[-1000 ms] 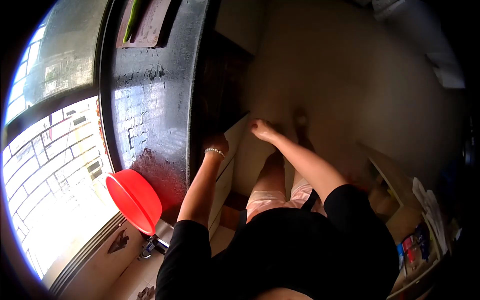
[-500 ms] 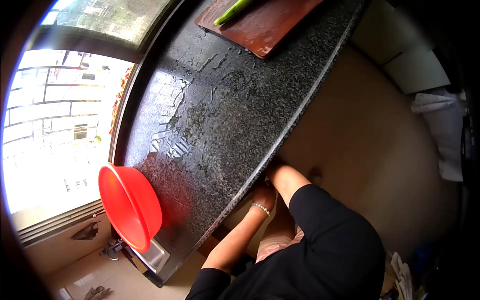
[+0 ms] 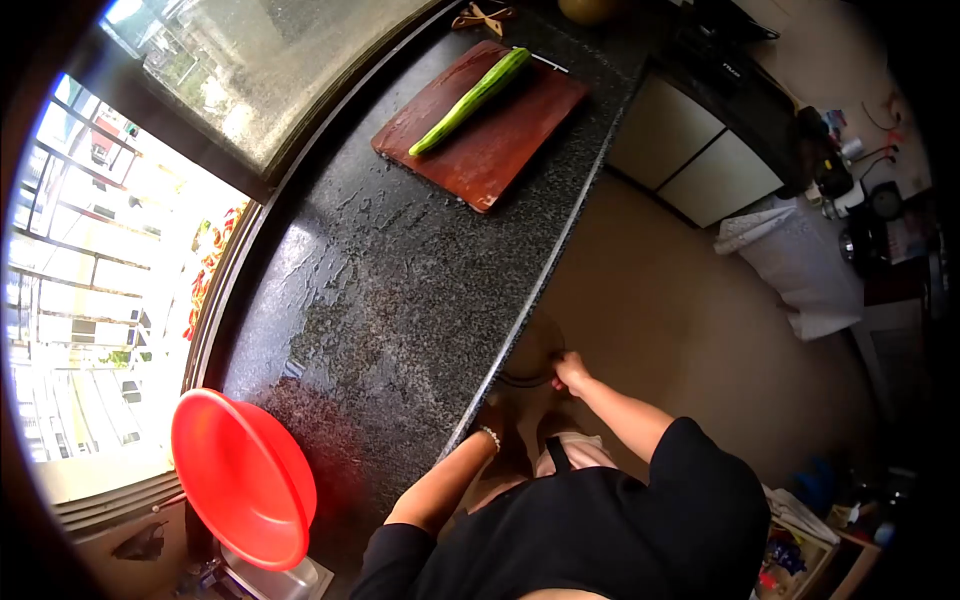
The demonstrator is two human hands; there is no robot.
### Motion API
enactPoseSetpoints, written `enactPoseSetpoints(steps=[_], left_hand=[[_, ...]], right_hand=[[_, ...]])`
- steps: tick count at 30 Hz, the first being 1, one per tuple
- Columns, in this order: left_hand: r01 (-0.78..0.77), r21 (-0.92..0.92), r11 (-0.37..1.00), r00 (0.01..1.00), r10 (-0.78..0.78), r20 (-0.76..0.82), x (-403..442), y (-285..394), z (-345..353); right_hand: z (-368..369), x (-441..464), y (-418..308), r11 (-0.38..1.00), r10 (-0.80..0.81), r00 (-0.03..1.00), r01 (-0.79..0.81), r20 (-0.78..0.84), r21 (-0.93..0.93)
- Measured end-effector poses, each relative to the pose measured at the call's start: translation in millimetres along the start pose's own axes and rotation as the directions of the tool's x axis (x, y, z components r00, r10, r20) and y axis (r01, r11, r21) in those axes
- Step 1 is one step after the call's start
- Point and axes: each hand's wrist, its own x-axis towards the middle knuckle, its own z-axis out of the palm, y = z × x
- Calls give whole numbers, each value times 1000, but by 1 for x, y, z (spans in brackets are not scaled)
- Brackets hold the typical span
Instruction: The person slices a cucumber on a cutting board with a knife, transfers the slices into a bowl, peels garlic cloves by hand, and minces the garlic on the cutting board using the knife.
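Observation:
My right hand (image 3: 570, 373) is closed on the near edge of a round, dark-rimmed object (image 3: 532, 352), held low beside the counter's front edge. The counter hides part of this object, and its kind is unclear. Of my left arm, the wrist with a beaded bracelet (image 3: 490, 436) shows at the counter edge. The fingers of that hand are hidden below it. Up on the counter, a long peeled green vegetable (image 3: 470, 101) lies lengthwise on a reddish-brown cutting board (image 3: 480, 172).
A red plastic basin (image 3: 245, 480) stands tilted at the counter's left end, above a metal sink (image 3: 285, 580). Water wets the dark granite counter (image 3: 400, 300). White cabinets (image 3: 690, 150) and a hanging white cloth (image 3: 790, 265) are across the floor at right.
My right hand has come out from under the counter edge to the right, with the round object now showing in it. The view has shifted, bringing the whole cutting board into sight.

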Motion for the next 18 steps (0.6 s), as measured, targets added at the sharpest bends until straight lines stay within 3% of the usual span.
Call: enactPoseSetpoints(steps=[1, 3, 5, 7, 9, 10, 11, 12, 15, 16, 18], left_hand=[[-80, 81, 994, 994, 74, 77, 0, 4, -6], [-472, 428, 771, 832, 230, 505, 14, 21, -40], [-322, -71, 944, 744, 299, 598, 32, 56, -75], [-347, -365, 864, 806, 474, 355, 41, 83, -88], [-168, -551, 817, 812, 432, 393, 55, 128, -119], [-141, -706, 694, 803, 498, 329, 70, 131, -103], [140, -779, 611, 744, 455, 490, 78, 155, -126], [215, -835, 507, 739, 474, 478, 82, 172, -140], [259, -914, 313, 701, 590, 400, 107, 200, -170], [300, -928, 220, 715, 593, 372, 114, 205, -177], [256, -948, 188, 774, 548, 318, 129, 215, -188]], right_hand=[[-31, -23, 2, 1000, -6, 1000, 6, -21, 9], [-82, -60, -9, 999, -11, 995, 16, -104, 46], [-117, -99, -20, 993, -30, 981, 51, -191, 107], [-143, -134, -41, 974, -126, 966, 164, -224, 159], [-154, -160, -71, 940, -243, 940, 290, -241, 183], [-157, -167, -89, 920, -300, 922, 348, -246, 181], [-157, -173, -107, 905, -335, 908, 384, -250, 182], [-156, -176, -123, 888, -375, 893, 424, -249, 181], [-154, -164, -162, 842, -478, 859, 508, -181, 185], [-155, -155, -175, 839, -489, 860, 510, -150, 191], [-159, -135, -201, 829, -527, 848, 528, -59, 183]])
